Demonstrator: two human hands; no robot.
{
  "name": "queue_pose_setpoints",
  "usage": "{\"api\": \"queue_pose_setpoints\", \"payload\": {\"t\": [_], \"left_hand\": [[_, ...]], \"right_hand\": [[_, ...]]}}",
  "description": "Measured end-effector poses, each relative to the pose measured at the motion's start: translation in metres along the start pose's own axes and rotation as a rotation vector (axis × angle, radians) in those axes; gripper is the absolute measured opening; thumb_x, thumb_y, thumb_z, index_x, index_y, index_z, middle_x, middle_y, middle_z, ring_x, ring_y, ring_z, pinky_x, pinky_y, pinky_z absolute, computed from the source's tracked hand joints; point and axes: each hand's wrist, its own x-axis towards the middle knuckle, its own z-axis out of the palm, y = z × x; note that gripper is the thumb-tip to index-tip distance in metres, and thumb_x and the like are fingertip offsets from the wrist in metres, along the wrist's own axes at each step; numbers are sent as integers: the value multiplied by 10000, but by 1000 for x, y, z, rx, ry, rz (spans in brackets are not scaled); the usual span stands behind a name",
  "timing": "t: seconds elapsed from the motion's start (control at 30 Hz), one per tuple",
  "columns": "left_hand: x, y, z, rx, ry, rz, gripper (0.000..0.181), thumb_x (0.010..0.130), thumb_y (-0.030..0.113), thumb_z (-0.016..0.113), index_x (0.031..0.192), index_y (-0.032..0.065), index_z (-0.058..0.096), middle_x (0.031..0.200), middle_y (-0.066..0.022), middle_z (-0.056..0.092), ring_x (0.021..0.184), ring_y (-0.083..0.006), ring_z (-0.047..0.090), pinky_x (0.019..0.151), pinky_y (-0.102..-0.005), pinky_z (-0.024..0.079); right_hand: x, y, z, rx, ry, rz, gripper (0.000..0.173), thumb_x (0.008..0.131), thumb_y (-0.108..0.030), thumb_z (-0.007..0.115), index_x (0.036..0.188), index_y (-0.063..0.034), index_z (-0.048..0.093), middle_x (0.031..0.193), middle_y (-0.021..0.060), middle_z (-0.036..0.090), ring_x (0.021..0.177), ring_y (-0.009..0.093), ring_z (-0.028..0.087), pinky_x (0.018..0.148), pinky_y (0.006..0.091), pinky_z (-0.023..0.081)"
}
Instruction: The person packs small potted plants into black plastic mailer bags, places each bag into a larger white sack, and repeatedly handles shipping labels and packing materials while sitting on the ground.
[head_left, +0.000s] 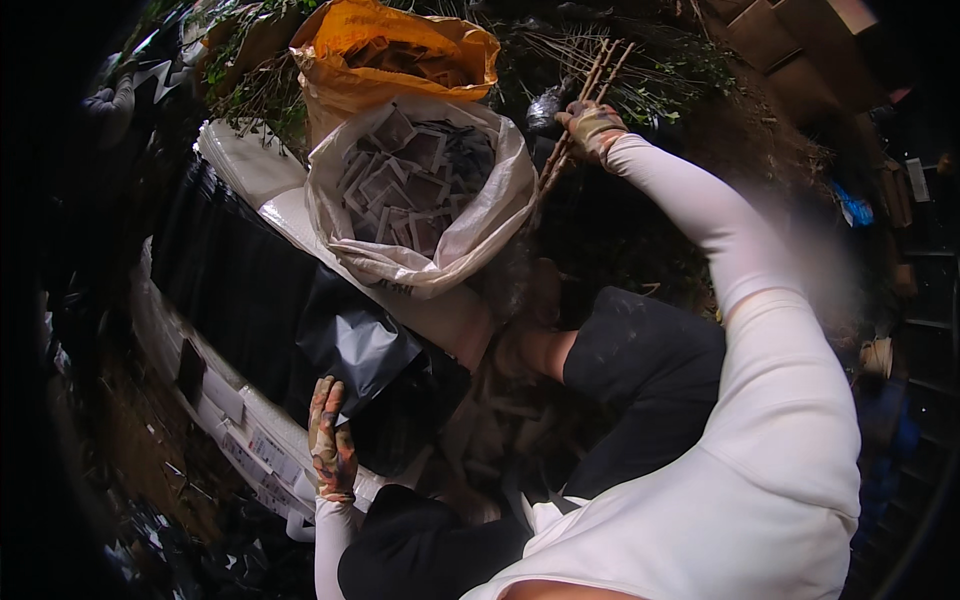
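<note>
My right hand (592, 131), in a patterned glove, is closed around several bare brown plant stems (553, 166) beside the white sack. The gloved left hand (332, 442) lies with fingers extended at the edge of a black plastic sheet or bag (364, 345); whether it pinches the plastic is unclear. Between and beyond the hands stands an open white woven sack (487, 244) holding many small flat packets (427, 187). Behind it, an orange woven sack (390, 81) stands open with brown pieces inside.
White foam or bubble-wrap sheets (251, 161) extend under the white sack. Labelled papers (274, 454) lie along a pale wrapped edge at left. Leafy branches (660, 86) are piled at the back. Cardboard boxes (806, 45) stand at upper right, and a blue plastic piece (855, 206) lies below them.
</note>
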Motion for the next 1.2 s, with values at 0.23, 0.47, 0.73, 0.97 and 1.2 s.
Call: {"api": "queue_pose_setpoints", "payload": {"t": [0.23, 0.47, 0.73, 0.97, 1.2], "left_hand": [[3, -19, -20, -319, 49, 84, 425, 902, -84, 425, 1287, -30, 596, 1369, -180, 578, 1352, -336, 492, 1148, -405, 347], [7, -32, -30, -386, 68, -55, 325, 1031, 33, 428, 1304, -42, 588, 1351, -134, 598, 1297, -243, 538, 1121, -330, 368], [3, -31, -9, -546, 59, -136, 333, 990, 50, 501, 1306, 7, 596, 1330, -132, 612, 1273, -257, 562, 1093, -314, 395], [-5, -22, 17, -221, 76, 104, 359, 983, 119, 519, 1330, 57, 588, 1394, -142, 572, 1335, -282, 505, 1136, -350, 365], [-14, -32, 9, -59, 75, 199, 367, 941, 75, 586, 1306, 41, 605, 1343, -143, 612, 1294, -304, 540, 1119, -363, 393]], "right_hand": [[48, -5, 21, -311, -395, -247, 436, 915, -479, 521, 1274, -259, 634, 1298, 18, 657, 1332, 195, 516, 1190, 382, 269], [-128, 0, -118, -95, -718, -463, 408, 823, -380, 716, 1133, -130, 627, 889, 99, 698, 832, 309, 687, 729, 439, 546], [-356, 50, -226, 365, -313, -245, 552, 836, -206, 742, 1349, -97, 568, 892, 95, 718, 806, 132, 692, 689, 300, 551], [-422, -31, -189, 754, -723, -251, 621, 930, -111, 692, 1466, -50, 385, 1306, 147, 586, 1075, 209, 633, 927, 317, 549], [-429, -149, -133, 1471, -852, -31, 672, 969, -36, 624, 1542, -89, 277, 1368, 25, 530, 930, 33, 524, 744, 173, 452]]}}
